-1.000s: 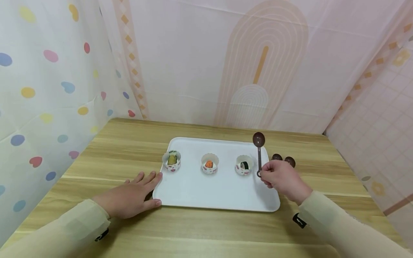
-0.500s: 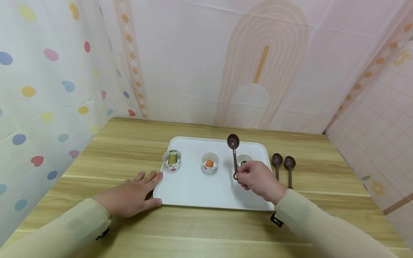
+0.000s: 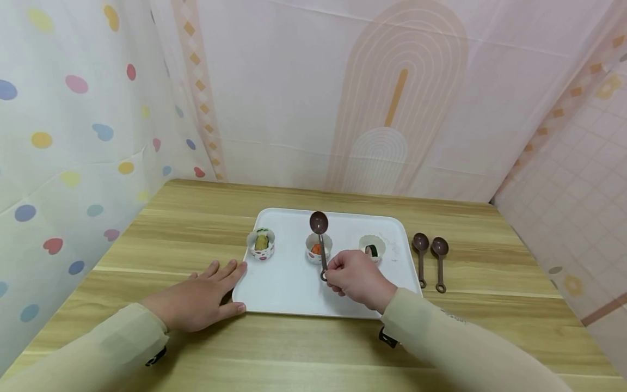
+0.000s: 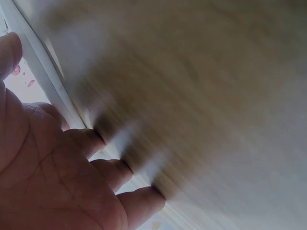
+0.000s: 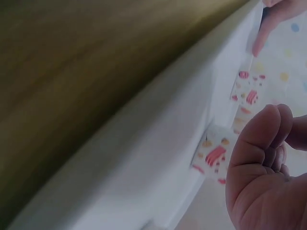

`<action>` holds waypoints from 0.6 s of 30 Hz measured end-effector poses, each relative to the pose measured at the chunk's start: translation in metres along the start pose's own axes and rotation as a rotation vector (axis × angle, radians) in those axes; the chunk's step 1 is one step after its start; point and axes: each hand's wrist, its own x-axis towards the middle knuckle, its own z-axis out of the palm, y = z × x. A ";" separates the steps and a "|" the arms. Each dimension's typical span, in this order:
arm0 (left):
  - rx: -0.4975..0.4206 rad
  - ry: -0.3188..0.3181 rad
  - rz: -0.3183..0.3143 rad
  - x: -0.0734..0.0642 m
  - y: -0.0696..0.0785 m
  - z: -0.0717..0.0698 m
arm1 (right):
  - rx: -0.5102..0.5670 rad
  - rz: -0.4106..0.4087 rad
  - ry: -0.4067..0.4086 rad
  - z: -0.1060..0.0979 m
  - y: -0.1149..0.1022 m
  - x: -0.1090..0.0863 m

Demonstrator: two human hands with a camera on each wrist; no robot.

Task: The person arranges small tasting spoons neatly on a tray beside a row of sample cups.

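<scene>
My right hand (image 3: 360, 280) pinches a brown measuring spoon (image 3: 319, 222) by the ring end of its handle. The spoon's bowl points away from me, and its handle overlaps the middle paper cup (image 3: 313, 258), which holds an orange-topped sushi piece (image 3: 316, 249). Right beside that hand stands the right paper cup (image 3: 368, 240) with a dark-wrapped sushi piece (image 3: 372, 251), partly hidden. At the white tray's (image 3: 289, 291) left edge, my left hand (image 3: 198, 299) rests with fingers spread. The left paper cup (image 3: 262, 254) contains a yellowish-green sushi piece (image 3: 262, 243).
Two more brown measuring spoons, a left one (image 3: 420, 256) and a right one (image 3: 440, 261), lie on the wooden table (image 3: 303, 348) right of the tray. A patterned curtain (image 3: 274, 98) hangs behind the table, and a dotted curtain (image 3: 88, 136) hangs on the left.
My right hand has carried the measuring spoon leftward, from the tray's right side past the right cup to the middle one. The two other spoons have come into full view. The left hand stays put.
</scene>
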 end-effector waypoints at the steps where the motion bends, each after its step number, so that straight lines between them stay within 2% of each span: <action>1: 0.000 0.000 0.001 0.000 0.000 0.000 | 0.002 -0.001 -0.009 0.002 -0.001 0.000; 12: 0.006 -0.004 -0.008 0.001 0.002 -0.002 | -0.031 -0.022 -0.057 0.027 -0.005 0.008; 18: 0.007 -0.007 -0.004 0.001 0.002 -0.002 | -0.116 -0.023 -0.066 0.037 -0.007 0.011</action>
